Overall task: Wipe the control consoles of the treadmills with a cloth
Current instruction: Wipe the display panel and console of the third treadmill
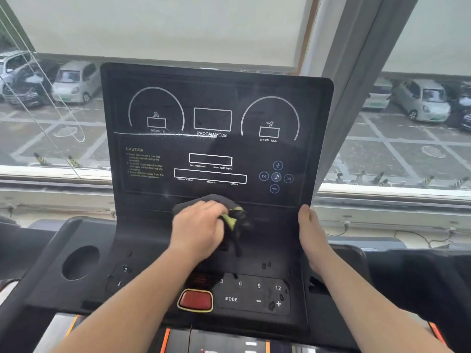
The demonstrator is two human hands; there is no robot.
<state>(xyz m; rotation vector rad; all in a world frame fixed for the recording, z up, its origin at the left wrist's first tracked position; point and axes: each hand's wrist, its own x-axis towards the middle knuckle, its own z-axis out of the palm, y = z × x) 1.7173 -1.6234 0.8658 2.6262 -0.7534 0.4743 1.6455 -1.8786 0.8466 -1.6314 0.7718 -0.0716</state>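
Head view, two hands [201, 225] [312, 233], one cloth [235, 215]; one console [254, 154]

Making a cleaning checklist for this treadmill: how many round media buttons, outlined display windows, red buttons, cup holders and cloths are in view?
Round media buttons: 5
Outlined display windows: 5
Red button: 1
Cup holder: 1
Cloth: 1
Total: 13
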